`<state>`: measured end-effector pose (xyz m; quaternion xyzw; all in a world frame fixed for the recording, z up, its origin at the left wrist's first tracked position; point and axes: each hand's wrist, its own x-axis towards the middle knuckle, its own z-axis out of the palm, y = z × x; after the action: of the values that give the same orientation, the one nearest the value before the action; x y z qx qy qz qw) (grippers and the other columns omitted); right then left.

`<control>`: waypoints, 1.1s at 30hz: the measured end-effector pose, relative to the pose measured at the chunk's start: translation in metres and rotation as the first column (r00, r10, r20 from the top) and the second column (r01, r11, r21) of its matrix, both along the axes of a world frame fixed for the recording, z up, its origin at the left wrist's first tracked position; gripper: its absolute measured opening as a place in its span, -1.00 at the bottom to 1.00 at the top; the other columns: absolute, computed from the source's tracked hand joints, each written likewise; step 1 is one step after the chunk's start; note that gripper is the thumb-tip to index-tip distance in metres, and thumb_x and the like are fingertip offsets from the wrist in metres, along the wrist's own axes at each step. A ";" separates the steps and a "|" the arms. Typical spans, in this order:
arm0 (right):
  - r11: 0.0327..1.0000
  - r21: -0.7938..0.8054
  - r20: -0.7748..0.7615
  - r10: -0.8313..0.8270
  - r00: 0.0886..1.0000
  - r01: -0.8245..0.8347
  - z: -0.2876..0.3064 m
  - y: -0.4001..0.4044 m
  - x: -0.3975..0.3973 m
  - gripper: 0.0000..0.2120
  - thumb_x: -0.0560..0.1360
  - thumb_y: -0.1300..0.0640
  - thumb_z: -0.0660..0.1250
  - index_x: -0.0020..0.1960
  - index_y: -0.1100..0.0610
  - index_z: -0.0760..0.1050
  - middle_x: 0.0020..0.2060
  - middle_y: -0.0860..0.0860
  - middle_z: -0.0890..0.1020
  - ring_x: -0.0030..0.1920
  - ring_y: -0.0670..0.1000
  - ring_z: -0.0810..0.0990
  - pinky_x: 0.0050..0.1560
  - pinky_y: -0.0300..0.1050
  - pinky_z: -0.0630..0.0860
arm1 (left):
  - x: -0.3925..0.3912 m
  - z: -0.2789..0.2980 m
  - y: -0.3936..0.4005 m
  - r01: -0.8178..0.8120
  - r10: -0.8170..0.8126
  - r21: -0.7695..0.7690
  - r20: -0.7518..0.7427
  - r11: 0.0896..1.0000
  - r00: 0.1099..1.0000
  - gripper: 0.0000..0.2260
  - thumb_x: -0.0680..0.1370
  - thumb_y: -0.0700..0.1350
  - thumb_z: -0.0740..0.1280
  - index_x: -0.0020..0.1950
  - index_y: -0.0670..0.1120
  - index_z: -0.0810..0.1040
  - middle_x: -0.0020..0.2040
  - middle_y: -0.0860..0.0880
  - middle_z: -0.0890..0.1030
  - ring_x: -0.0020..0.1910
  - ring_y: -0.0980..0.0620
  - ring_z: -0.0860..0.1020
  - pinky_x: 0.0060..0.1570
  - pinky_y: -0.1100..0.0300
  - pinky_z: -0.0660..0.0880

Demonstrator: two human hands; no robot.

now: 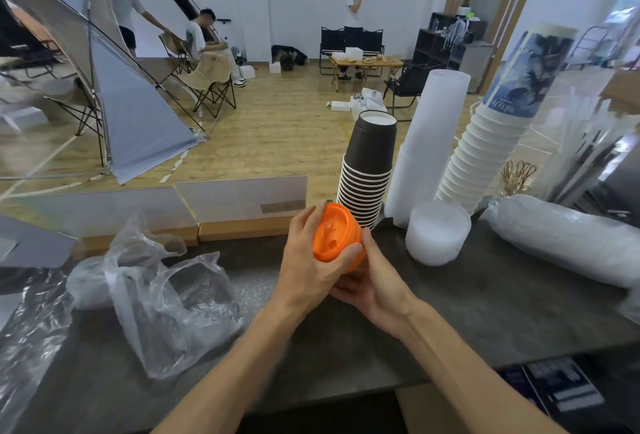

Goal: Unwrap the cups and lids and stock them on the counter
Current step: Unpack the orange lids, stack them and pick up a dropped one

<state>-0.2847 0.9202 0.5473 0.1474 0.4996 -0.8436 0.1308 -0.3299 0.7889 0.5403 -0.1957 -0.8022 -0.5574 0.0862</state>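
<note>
On the counter [485, 312], the stack of lids [337, 238] is sitting between the left hand [311, 267] and the right hand [374, 281], near the middle. Left of the hands, the empty plastic wrap [156, 295] is lying. Behind the lids, the stack of dark cups [369, 170] is standing upside down. To its right the tall clear cups [429, 142] are standing, and further right the printed cups [491, 142]. Before the clear cups a low pile of clear lids [436, 232] is sitting. At the far right a wrapped sleeve [561, 239] is lying on its side.
</note>
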 end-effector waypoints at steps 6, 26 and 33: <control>0.974 0.205 0.146 -0.126 0.981 0.095 0.000 -0.002 -0.012 -0.50 0.65 -0.25 0.07 0.29 0.09 0.51 -0.04 0.15 0.70 -0.04 0.13 0.68 -0.06 0.01 0.61 | -0.007 -0.005 0.012 -0.104 0.110 -0.113 0.041 0.988 0.993 -0.05 0.31 0.18 0.59 0.56 -0.03 0.18 0.39 0.01 0.37 0.30 0.15 0.36 0.22 0.26 0.30; 0.253 0.856 -0.430 -0.139 0.892 0.452 -0.001 0.004 -0.004 -0.88 0.51 0.09 0.38 0.04 0.04 0.54 -0.02 -0.01 0.56 -0.01 -0.02 0.56 0.04 -0.08 0.54 | 0.001 -0.010 0.008 -0.237 0.227 -0.316 -0.068 0.919 0.971 -0.16 0.31 0.18 0.55 0.48 -0.08 0.31 0.39 -0.10 0.42 0.36 -0.10 0.41 0.31 -0.08 0.38; 0.258 0.815 -0.575 0.246 0.781 0.519 0.012 -0.043 0.042 -0.88 0.49 0.15 0.43 -0.03 0.05 0.51 -0.08 -0.08 0.54 -0.08 -0.06 0.56 -0.06 -0.01 0.58 | 0.068 0.004 -0.046 -0.378 0.310 -0.380 -0.230 0.844 0.923 -0.67 0.47 0.00 0.48 0.19 -0.08 0.59 0.18 -0.05 0.54 0.17 -0.02 0.51 0.20 0.07 0.46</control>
<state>-0.2429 0.8777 0.5588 -0.0351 0.8984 -0.3715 -0.2317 -0.2623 0.7426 0.5446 -0.1061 -0.9150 -0.3310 0.2050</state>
